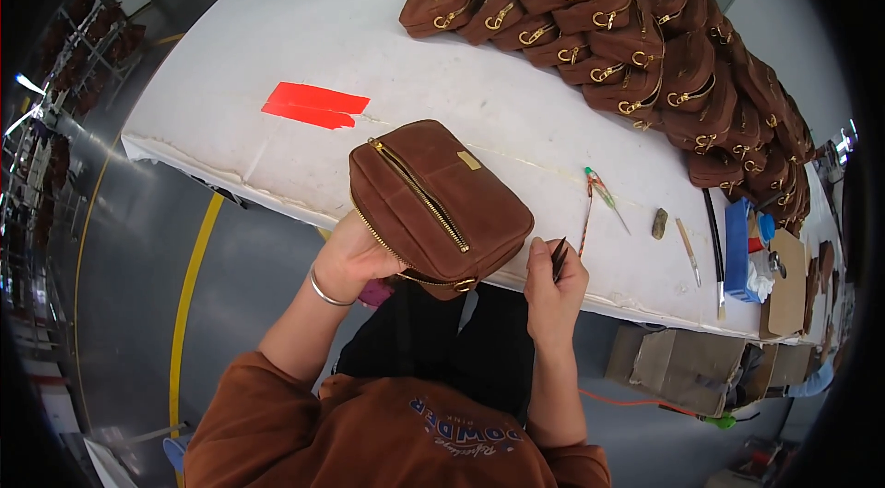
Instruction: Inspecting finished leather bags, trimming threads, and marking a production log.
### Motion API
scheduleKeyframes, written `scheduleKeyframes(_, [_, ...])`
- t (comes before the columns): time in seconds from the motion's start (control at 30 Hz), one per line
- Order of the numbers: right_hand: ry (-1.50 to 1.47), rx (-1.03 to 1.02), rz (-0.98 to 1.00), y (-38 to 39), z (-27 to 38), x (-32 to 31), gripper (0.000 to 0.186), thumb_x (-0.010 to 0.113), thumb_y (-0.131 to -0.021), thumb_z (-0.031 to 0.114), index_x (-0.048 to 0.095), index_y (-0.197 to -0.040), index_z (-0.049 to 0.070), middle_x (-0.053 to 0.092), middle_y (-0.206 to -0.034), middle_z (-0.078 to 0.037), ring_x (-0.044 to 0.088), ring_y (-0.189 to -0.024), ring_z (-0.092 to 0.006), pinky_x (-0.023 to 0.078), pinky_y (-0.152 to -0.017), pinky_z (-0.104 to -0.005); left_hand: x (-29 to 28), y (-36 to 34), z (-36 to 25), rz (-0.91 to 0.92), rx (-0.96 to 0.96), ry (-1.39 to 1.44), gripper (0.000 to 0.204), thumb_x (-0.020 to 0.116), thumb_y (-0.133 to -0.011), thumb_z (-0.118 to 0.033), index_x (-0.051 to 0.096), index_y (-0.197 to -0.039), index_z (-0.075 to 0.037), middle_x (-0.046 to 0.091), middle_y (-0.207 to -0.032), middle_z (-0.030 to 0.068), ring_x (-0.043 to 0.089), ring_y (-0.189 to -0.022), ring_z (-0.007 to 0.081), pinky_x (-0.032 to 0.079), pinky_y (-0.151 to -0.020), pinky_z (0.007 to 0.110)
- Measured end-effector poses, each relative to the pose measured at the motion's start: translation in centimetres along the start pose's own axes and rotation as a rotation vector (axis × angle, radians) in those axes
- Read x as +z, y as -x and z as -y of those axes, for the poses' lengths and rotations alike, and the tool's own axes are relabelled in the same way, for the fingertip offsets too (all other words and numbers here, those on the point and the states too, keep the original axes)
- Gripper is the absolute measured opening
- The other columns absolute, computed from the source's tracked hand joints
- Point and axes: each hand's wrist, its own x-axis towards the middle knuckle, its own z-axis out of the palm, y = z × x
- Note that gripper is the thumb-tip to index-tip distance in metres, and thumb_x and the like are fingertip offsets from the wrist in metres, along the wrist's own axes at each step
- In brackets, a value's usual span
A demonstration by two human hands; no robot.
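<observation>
A brown leather bag (419, 202) with a brass front zip and a small gold plate is held tilted over the table's near edge. My left hand (348, 258) supports it from the lower left. Its fingers disappear at the open zipped edge, so I cannot tell how far inside they reach. Beside the bag's right corner, my right hand (556, 290) is closed round a small dark pointed tool (559, 258). The tool looks two-pronged, like tweezers or snips, and its tip points up, apart from the bag.
The white table (249, 55) carries a heap of similar brown bags (645, 55) at the far right. A red patch (315, 105) lies left. To the right are a green-handled awl (604, 188), a dark block (659, 223), brushes (689, 253) and a blue box (737, 253).
</observation>
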Motion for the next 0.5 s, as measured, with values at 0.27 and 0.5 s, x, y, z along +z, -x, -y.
scheduleKeyframes(0.27, [-0.07, -0.124, -0.158, -0.9, 0.5, 0.6, 0.027, 0.063, -0.096, 0.026, 0.053, -0.111, 0.006, 0.047, -0.066, 0.006, 0.031, -0.046, 0.0005, 0.022, -0.04, -0.0192, -0.1, -2.4, 1.1, 0.237, -0.008, -0.395, 0.039, 0.057, -0.098, -0.024, 0.05, -0.132, -0.007, 0.057, -0.131, 0.009, 0.06, -0.115, 0.0229, 0.054, -0.096, 0.038])
scheduleKeyframes(0.5, [-0.027, -0.14, -0.082, -1.1, 0.8, 1.3, 0.047, 0.071, -0.089, 0.022, 0.052, -0.127, -0.001, 0.054, -0.114, -0.006, 0.049, -0.097, -0.0103, 0.041, -0.083, -0.0236, 0.4, -1.1, 3.1, 0.118, 0.002, -0.293, 0.04, 0.058, -0.097, -0.022, 0.049, -0.132, -0.006, 0.057, -0.131, 0.0096, 0.059, -0.117, 0.024, 0.053, -0.097, 0.039])
